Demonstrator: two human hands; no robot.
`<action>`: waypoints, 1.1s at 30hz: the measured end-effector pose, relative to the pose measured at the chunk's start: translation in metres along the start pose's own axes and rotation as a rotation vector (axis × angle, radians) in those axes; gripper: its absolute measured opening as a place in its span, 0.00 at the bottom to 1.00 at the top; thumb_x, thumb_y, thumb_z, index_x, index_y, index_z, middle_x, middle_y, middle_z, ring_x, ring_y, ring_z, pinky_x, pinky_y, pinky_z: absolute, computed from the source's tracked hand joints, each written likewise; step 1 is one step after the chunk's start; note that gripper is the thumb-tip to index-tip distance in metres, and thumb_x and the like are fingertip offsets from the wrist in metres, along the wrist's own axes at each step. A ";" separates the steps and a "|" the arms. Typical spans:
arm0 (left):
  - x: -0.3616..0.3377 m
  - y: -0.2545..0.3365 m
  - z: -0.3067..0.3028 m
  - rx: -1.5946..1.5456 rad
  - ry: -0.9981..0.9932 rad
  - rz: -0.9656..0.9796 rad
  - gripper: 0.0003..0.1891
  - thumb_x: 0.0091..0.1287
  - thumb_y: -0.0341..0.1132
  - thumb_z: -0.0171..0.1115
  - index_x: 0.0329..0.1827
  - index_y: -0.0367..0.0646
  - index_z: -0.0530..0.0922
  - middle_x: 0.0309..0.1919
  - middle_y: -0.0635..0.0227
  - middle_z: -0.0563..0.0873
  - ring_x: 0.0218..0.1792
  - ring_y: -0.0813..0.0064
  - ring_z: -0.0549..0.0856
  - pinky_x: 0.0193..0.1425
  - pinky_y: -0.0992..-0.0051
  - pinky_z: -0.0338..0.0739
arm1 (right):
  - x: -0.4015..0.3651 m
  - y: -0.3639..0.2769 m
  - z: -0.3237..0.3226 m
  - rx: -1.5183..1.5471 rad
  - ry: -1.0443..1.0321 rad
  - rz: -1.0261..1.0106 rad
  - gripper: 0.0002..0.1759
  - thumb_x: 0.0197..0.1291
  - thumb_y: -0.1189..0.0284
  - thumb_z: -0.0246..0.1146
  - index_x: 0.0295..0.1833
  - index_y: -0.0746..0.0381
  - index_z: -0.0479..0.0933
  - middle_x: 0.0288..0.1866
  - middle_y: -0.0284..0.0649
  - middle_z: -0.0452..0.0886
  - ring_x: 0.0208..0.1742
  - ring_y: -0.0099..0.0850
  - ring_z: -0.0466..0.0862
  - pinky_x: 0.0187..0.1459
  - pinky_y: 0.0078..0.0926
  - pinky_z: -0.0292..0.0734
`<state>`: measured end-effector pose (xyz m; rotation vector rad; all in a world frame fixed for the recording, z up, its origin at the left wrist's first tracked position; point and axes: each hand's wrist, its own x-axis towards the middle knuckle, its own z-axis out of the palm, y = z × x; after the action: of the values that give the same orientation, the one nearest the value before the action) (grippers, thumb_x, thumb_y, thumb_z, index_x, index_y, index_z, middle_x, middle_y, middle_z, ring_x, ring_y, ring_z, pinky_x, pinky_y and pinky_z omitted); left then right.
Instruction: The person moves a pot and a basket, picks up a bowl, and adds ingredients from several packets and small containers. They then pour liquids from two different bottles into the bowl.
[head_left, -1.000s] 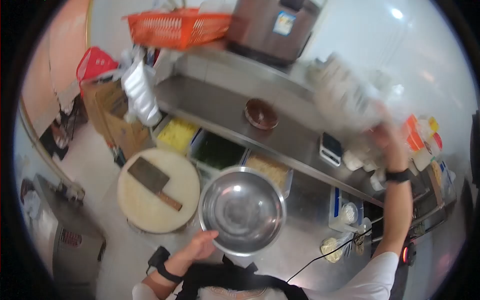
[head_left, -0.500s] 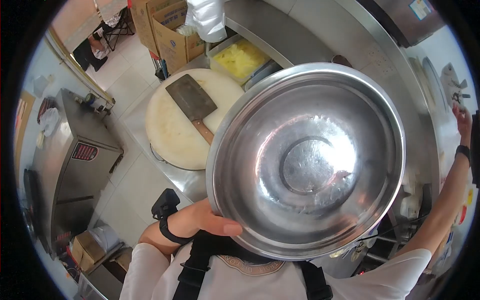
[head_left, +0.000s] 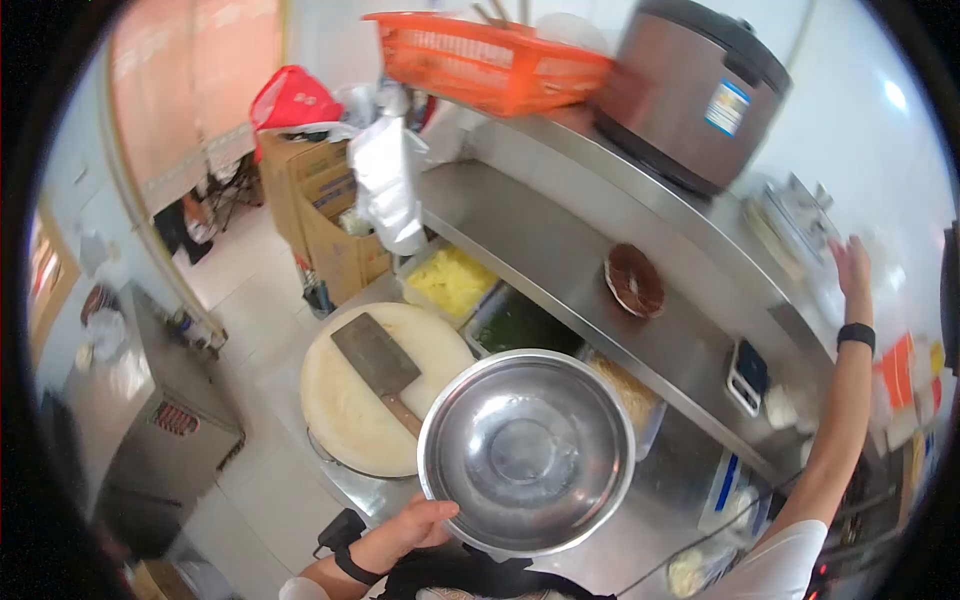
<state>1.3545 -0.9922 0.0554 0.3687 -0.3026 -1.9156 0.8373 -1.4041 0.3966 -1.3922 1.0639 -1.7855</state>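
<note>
A wide, empty steel bowl (head_left: pixel 527 452) is gripped at its left rim by my left hand (head_left: pixel 412 524), thumb over the edge. My right hand (head_left: pixel 851 262) reaches up at the far right, fingers spread, beside some blurred metal items (head_left: pixel 800 215) on the upper shelf; nothing shows in its grasp. Left of the bowl lies a cleaver (head_left: pixel 376 354) with a wooden handle on a round cutting board (head_left: pixel 340 430). Behind the bowl are a container of yellow slices (head_left: pixel 449 283) and one of dark green contents (head_left: pixel 520 325).
An orange basket (head_left: pixel 460 60) and a large cooker (head_left: pixel 690 90) stand on the upper shelf. The lower shelf (head_left: pixel 540 235) holds a dish of reddish-brown stuff (head_left: pixel 634 281) and a scale (head_left: pixel 746 376). Cardboard boxes (head_left: pixel 320 200) stand behind the board. A steel cabinet (head_left: pixel 160 420) is at left.
The view has tilted up, showing more of the shelves. The bowl now appears lower and smaller, still in my left hand. My right hand appears further left and its fingers are more visible.
</note>
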 end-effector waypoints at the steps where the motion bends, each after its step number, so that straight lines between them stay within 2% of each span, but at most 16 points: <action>1: 0.000 -0.004 -0.005 -0.002 0.038 -0.014 0.30 0.54 0.32 0.57 0.61 0.34 0.59 0.56 0.56 0.70 0.57 0.60 0.69 0.62 0.60 0.61 | -0.038 -0.016 0.011 -0.035 -0.014 -0.087 0.17 0.60 0.68 0.48 0.46 0.73 0.65 0.41 0.49 0.75 0.42 0.39 0.77 0.48 0.28 0.74; 3: 0.000 -0.015 -0.006 0.029 0.039 -0.126 0.30 0.55 0.35 0.56 0.61 0.35 0.59 0.56 0.56 0.70 0.57 0.59 0.69 0.62 0.59 0.61 | -0.145 -0.037 0.043 -0.117 -0.107 -0.121 0.15 0.62 0.68 0.48 0.46 0.70 0.67 0.40 0.43 0.76 0.41 0.32 0.77 0.45 0.23 0.72; 6: 0.005 -0.028 0.008 0.164 0.166 0.026 0.35 0.52 0.47 0.50 0.63 0.40 0.58 0.60 0.58 0.65 0.61 0.57 0.64 0.63 0.55 0.59 | -0.309 -0.037 0.052 -0.115 -0.380 0.026 0.12 0.60 0.68 0.50 0.41 0.66 0.70 0.30 0.38 0.77 0.27 0.25 0.78 0.29 0.21 0.76; 7: 0.006 -0.033 0.009 0.210 0.104 -0.078 0.35 0.52 0.47 0.50 0.63 0.40 0.58 0.60 0.58 0.65 0.61 0.57 0.64 0.63 0.55 0.59 | -0.362 -0.035 0.053 -0.213 -0.254 0.166 0.09 0.58 0.71 0.51 0.39 0.65 0.70 0.26 0.37 0.77 0.24 0.25 0.78 0.25 0.20 0.76; 9: 0.010 -0.044 0.004 0.072 0.115 -0.018 0.32 0.55 0.45 0.49 0.63 0.41 0.57 0.60 0.60 0.65 0.60 0.59 0.66 0.62 0.54 0.58 | -0.456 0.004 0.024 -0.214 -0.223 0.217 0.07 0.57 0.76 0.52 0.41 0.64 0.71 0.24 0.35 0.76 0.26 0.22 0.78 0.27 0.20 0.76; 11: -0.002 -0.044 0.013 0.308 0.355 -0.146 0.18 0.63 0.42 0.48 0.47 0.37 0.71 0.36 0.69 0.78 0.34 0.74 0.75 0.36 0.75 0.71 | -0.542 0.038 0.005 -0.197 -0.073 0.391 0.07 0.59 0.76 0.50 0.42 0.64 0.70 0.24 0.34 0.75 0.25 0.21 0.77 0.26 0.18 0.75; 15: -0.008 -0.074 -0.027 0.428 0.243 -0.324 0.21 0.61 0.45 0.49 0.49 0.37 0.69 0.43 0.64 0.75 0.41 0.66 0.74 0.44 0.68 0.71 | -0.686 0.080 -0.040 -0.154 0.321 0.691 0.08 0.60 0.75 0.47 0.42 0.63 0.69 0.24 0.34 0.75 0.24 0.21 0.77 0.24 0.17 0.73; 17: 0.001 -0.089 -0.068 0.509 0.254 -0.510 0.25 0.59 0.45 0.51 0.54 0.37 0.65 0.51 0.60 0.71 0.51 0.61 0.70 0.55 0.63 0.65 | -0.734 0.083 -0.051 -0.115 0.336 0.777 0.08 0.60 0.74 0.47 0.42 0.64 0.69 0.24 0.34 0.75 0.24 0.22 0.77 0.25 0.17 0.74; 18: 0.000 -0.104 -0.038 0.480 0.268 -0.492 0.26 0.58 0.44 0.52 0.56 0.38 0.64 0.52 0.60 0.71 0.54 0.61 0.68 0.59 0.64 0.62 | -0.751 0.080 -0.055 -0.123 0.307 0.818 0.08 0.60 0.74 0.48 0.42 0.63 0.68 0.25 0.35 0.75 0.25 0.21 0.77 0.26 0.18 0.74; 19: -0.005 -0.127 -0.003 0.498 0.249 -0.507 0.26 0.58 0.44 0.52 0.56 0.38 0.64 0.52 0.60 0.71 0.54 0.61 0.68 0.59 0.64 0.62 | -0.767 0.075 -0.065 -0.116 0.335 0.807 0.08 0.60 0.74 0.48 0.42 0.63 0.68 0.25 0.35 0.75 0.25 0.21 0.77 0.26 0.18 0.74; 21: -0.021 -0.180 0.068 0.430 0.161 -0.433 0.24 0.58 0.44 0.53 0.52 0.37 0.69 0.51 0.61 0.73 0.53 0.63 0.69 0.58 0.65 0.62 | -0.798 0.060 -0.087 -0.044 0.162 0.852 0.08 0.60 0.74 0.48 0.43 0.64 0.68 0.28 0.35 0.75 0.27 0.21 0.76 0.30 0.19 0.74; 23: -0.032 -0.239 0.095 0.457 0.119 -0.457 0.24 0.58 0.45 0.53 0.54 0.39 0.68 0.52 0.62 0.73 0.55 0.66 0.69 0.59 0.64 0.62 | -0.829 0.045 -0.117 -0.070 0.153 0.830 0.09 0.60 0.73 0.48 0.44 0.64 0.68 0.28 0.36 0.75 0.27 0.22 0.76 0.31 0.20 0.74; 25: -0.041 -0.313 0.104 0.368 -0.093 -0.553 0.34 0.54 0.47 0.50 0.64 0.44 0.56 0.62 0.62 0.63 0.61 0.60 0.65 0.63 0.53 0.56 | -0.868 0.025 -0.158 -0.103 0.122 0.830 0.09 0.60 0.73 0.48 0.44 0.64 0.68 0.29 0.36 0.75 0.28 0.22 0.76 0.32 0.20 0.74; 27: -0.062 -0.392 0.137 0.306 -0.231 -0.669 0.35 0.53 0.47 0.51 0.64 0.44 0.56 0.61 0.62 0.65 0.61 0.60 0.65 0.63 0.53 0.56 | -0.908 0.008 -0.201 -0.196 0.145 0.803 0.10 0.60 0.71 0.49 0.46 0.64 0.68 0.29 0.37 0.75 0.28 0.24 0.76 0.33 0.22 0.74; 31: -0.115 -0.513 0.195 0.267 -0.204 -0.820 0.34 0.53 0.47 0.50 0.63 0.43 0.57 0.60 0.61 0.66 0.60 0.59 0.65 0.62 0.53 0.57 | -1.002 0.002 -0.287 -0.254 0.365 0.874 0.09 0.60 0.74 0.49 0.44 0.66 0.70 0.30 0.38 0.77 0.31 0.24 0.78 0.36 0.23 0.75; 33: -0.129 -0.558 0.211 0.281 -0.236 -1.078 0.33 0.53 0.47 0.49 0.63 0.42 0.58 0.59 0.59 0.66 0.60 0.58 0.66 0.62 0.53 0.57 | -1.031 -0.005 -0.326 -0.190 0.435 0.888 0.08 0.60 0.75 0.50 0.42 0.67 0.70 0.29 0.38 0.76 0.31 0.23 0.78 0.36 0.21 0.74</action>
<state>0.8405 -0.6638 0.0524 0.5583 -0.6133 -2.9973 0.7727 -0.4526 -0.1125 -0.4451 1.7588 -1.3287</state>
